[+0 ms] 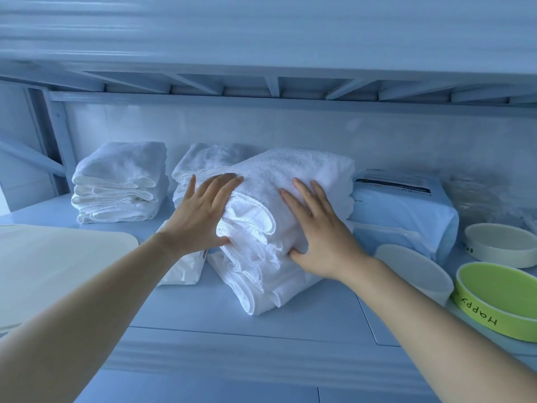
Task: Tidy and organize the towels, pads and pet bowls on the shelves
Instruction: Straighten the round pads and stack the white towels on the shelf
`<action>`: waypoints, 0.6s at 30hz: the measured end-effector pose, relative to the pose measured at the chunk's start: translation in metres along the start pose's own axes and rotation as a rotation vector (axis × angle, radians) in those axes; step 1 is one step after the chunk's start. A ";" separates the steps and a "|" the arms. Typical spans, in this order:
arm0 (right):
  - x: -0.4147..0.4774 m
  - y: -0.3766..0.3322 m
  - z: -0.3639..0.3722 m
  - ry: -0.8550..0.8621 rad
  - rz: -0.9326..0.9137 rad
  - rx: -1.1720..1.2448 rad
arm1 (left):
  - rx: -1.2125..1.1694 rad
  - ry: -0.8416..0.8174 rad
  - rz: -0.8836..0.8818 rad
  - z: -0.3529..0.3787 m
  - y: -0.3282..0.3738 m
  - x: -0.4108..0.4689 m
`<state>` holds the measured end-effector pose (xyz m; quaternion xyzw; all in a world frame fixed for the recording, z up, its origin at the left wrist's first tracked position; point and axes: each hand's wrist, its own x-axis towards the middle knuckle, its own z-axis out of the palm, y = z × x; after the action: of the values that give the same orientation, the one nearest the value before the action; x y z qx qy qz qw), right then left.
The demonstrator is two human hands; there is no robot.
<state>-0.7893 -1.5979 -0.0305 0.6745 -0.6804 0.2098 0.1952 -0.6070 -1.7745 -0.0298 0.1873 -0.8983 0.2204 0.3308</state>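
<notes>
Towels are the step in hand: the big folded stack (290, 181) sits in the middle of the shelf (261, 315), at an angle, with a second pile (209, 158) just behind it and a neat pile (119, 181) at far left. You look to be squaring this stack. Next it needs an even push from both sides to line it up with the neat pile without spilling the layers.

The blue pad pack (406, 210) lies right of it, and the green bowl (499, 298) is nearer. Your left hand (200, 216) presses the stack's left side and your right hand (322, 228) its right. Fingers are straight and spread, thumbs low against the folds, gripping nothing.
</notes>
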 end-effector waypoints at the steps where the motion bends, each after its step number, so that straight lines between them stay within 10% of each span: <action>1: 0.001 0.002 0.001 0.017 -0.010 0.012 | 0.020 0.011 0.014 0.001 0.000 0.000; 18: -0.010 0.028 0.012 0.238 -0.043 0.296 | 0.090 0.193 0.139 0.006 0.013 -0.005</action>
<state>-0.8167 -1.5962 -0.0463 0.6806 -0.5997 0.3816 0.1775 -0.6123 -1.7660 -0.0404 0.1171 -0.8622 0.3002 0.3908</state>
